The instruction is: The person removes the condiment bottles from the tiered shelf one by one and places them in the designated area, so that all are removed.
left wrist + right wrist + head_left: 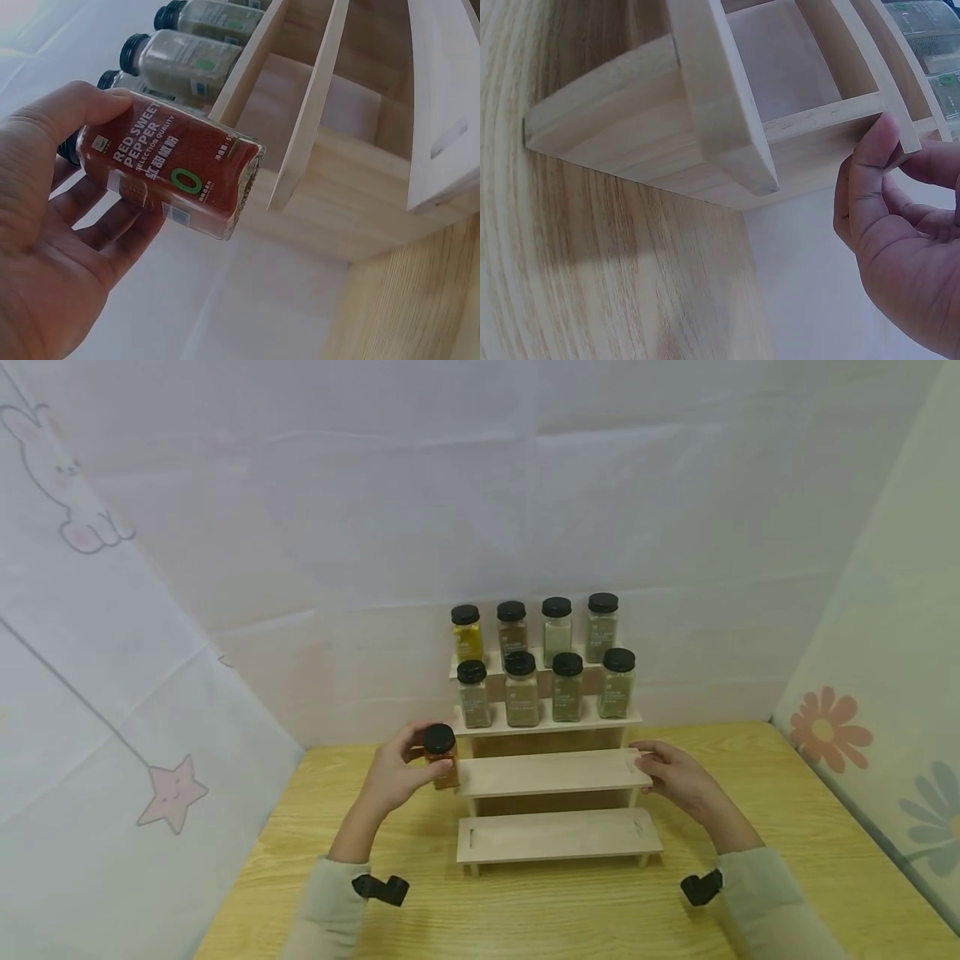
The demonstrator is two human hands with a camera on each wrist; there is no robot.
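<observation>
Red jar (169,166) between left thumb (82,109) and fingers (133,236).

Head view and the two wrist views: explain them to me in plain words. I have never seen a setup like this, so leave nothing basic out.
There is no machine here, just a person's two bare hands. The wide picture comes from a camera worn on the head, looking forward and down. The two closer pictures come from the wrist cameras, each looking at its own hand's work.

On the wooden table stands a stepped rack with four shelves. Eight jars with black lids stand on the upper two, four on each.

The left hand holds a jar of red powder, labelled red sweet pepper, near the left end of the second shelf from the bottom. The right hand grips that shelf's right end.
</observation>
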